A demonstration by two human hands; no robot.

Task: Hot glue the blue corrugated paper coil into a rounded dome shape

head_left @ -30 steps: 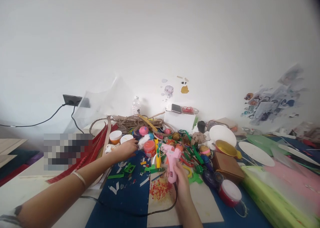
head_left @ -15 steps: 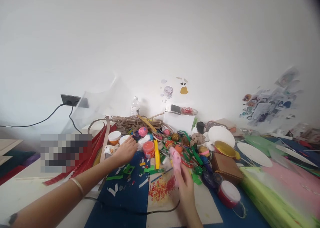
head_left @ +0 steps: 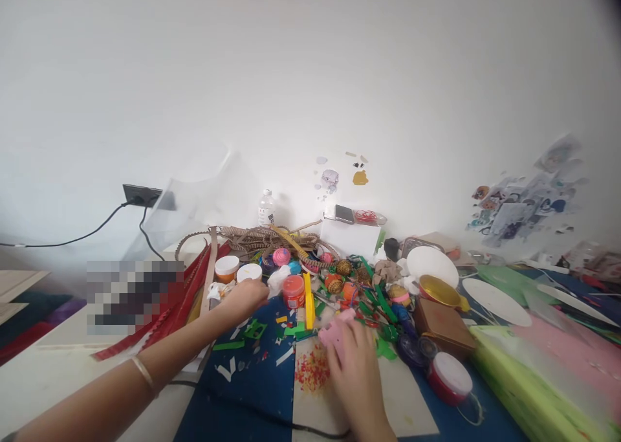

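My right hand (head_left: pixel 356 361) is wrapped round a pink glue gun (head_left: pixel 334 333), which has a dark cord (head_left: pixel 272 417) trailing near it. Below it, red and yellow crumbs (head_left: pixel 313 372) are scattered over a pale board (head_left: pixel 402 400). My left hand (head_left: pixel 248 298) has its fingers drawn together just in front of a white-lidded jar (head_left: pixel 249 273); whatever is in them, if anything, is hidden. To its right stand a red-orange jar (head_left: pixel 294 293) and an upright yellow strip (head_left: pixel 309 303). Green and white paper scraps (head_left: pixel 255 329) lie on the blue surface beneath.
Corrugated card strips (head_left: pixel 252 236) and small wrapped balls (head_left: pixel 281 256) are heaped at the back. A brown box (head_left: pixel 444 329), a red drum (head_left: pixel 450 377) and white discs (head_left: pixel 431 267) stand on the right. Red strips (head_left: pixel 182 303) lie left. A bottle (head_left: pixel 266 209) stands by the wall.
My right hand has turned and lowered the glue gun, which was upright and now tilts across the hand. My left hand has moved slightly down, uncovering more of the white-lidded jar.
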